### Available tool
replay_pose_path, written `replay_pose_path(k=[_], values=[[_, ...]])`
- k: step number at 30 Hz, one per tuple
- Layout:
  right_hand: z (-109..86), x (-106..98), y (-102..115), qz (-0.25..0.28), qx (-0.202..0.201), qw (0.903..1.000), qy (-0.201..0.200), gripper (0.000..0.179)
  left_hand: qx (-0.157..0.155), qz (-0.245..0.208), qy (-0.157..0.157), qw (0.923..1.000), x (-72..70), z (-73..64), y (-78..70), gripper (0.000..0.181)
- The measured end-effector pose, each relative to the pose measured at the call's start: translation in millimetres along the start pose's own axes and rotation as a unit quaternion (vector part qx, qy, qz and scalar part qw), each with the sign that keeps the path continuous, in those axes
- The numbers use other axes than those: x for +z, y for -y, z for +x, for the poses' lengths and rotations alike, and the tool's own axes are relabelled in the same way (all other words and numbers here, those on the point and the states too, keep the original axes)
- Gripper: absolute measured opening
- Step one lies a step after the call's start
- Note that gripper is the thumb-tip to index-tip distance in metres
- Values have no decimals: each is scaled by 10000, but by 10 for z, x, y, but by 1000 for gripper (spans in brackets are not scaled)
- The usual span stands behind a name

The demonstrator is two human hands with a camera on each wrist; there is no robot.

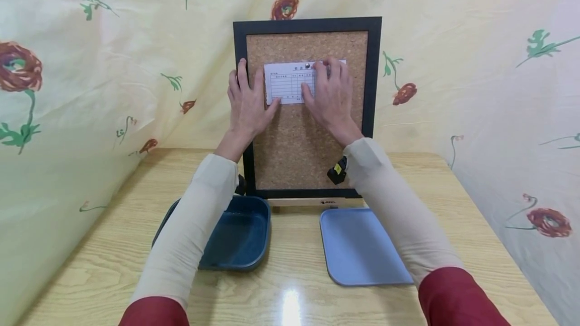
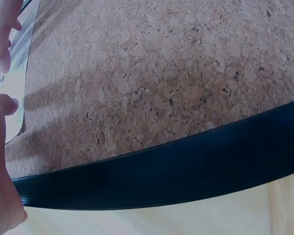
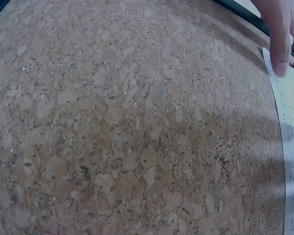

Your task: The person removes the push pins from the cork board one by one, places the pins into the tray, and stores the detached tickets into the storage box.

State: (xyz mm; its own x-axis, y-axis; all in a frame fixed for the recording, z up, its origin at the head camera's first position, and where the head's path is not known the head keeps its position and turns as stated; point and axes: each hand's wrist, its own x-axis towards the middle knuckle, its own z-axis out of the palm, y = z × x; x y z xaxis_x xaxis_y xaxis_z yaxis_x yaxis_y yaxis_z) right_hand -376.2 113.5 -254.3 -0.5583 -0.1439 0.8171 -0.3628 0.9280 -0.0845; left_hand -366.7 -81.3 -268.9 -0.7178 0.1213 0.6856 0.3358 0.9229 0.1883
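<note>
A printed paper form [image 1: 285,84] lies flat against the upper part of a cork board [image 1: 299,150], with a shiny round pushpin [image 1: 307,66] at its top edge. My left hand [image 1: 248,102] rests on the board's left side, its fingers spread over the black frame and cork and its thumb touching the form's lower left corner. My right hand [image 1: 333,92] covers the form's right part, fingers laid on it, the index fingertip beside the pushpin. In the right wrist view the left thumb [image 3: 280,58] presses the form's corner [image 3: 272,61].
The black-framed [image 1: 308,25] board stands upright on a wooden table [image 1: 290,255], near a flowered cloth [image 1: 195,39] backdrop. A dark blue tray [image 1: 240,240] sits at front left, partly under the left arm. A light blue tray [image 1: 362,250] lies at front right, partly under the right arm.
</note>
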Motion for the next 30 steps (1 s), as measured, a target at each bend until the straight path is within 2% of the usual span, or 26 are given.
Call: replay_pose_path(k=[9,15,25,30], values=[[7,14,24,-131,119,9998,42,50,-136,-29,9,9999,52,-2,-23,75],[3,25,26,-138,170,9998,34,50,-239,-311,-74,9992,72,-9,-54,73],[5,34,38,-280,170,9994,-81,49,-384,-809,-626,9940,146,2,-114,61],[11,32,47,-249,220,9994,-109,48,-553,-1164,-1023,9864,176,16,-167,49]])
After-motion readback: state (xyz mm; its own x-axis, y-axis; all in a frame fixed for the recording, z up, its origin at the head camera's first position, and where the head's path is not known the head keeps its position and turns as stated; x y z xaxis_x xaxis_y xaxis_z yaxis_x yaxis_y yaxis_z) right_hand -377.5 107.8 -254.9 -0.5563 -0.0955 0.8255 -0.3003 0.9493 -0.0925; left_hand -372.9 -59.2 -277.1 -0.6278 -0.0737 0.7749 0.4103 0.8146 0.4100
